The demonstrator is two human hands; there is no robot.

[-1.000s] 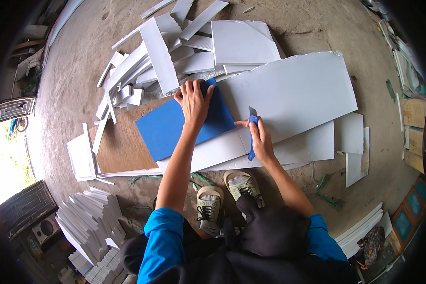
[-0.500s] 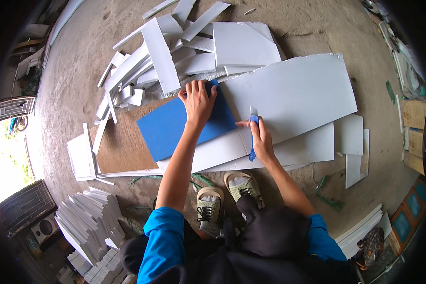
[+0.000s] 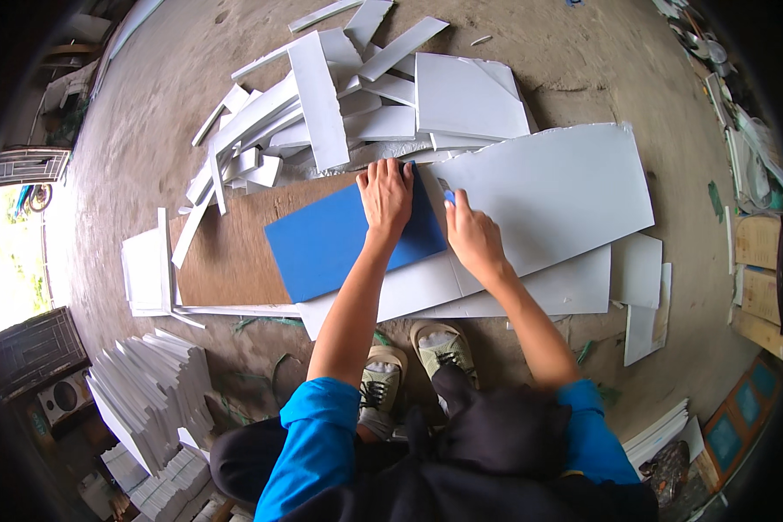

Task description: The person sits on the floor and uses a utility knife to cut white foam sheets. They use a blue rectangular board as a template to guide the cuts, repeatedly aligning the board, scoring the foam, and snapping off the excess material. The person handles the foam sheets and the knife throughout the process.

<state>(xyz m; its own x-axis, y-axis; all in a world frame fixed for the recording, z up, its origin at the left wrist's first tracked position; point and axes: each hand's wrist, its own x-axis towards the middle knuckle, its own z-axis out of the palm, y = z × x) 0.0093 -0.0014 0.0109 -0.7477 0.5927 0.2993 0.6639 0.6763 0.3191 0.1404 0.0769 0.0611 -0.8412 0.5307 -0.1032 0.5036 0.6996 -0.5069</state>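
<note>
A blue rectangular board (image 3: pixel 322 244) lies at a slant across white foam board and a brown wooden panel (image 3: pixel 222 252). Bent over its far edge, the fingers of my left hand (image 3: pixel 385 202) press and grip it. My right hand (image 3: pixel 474 233) is closed round a blue utility knife (image 3: pixel 449 197), most of its handle hidden in the fist. The knife's blade tip is at the large white foam board (image 3: pixel 557 187), close beside the blue board's right edge. A thin straight line shows on the white board below the knife.
White offcuts and strips (image 3: pixel 317 100) lie heaped beyond the work. A squarish white piece (image 3: pixel 465 96) rests at the heap's right. Stacked white sheets (image 3: pixel 152 391) stand at the lower left. My shoes (image 3: pixel 444 348) are just below the boards. Cardboard boxes (image 3: pixel 757 244) line the right side.
My right hand with the knife has moved away from me along the blue board's right edge, its handle now more covered. My left hand keeps its hold. The whole view has shifted slightly.
</note>
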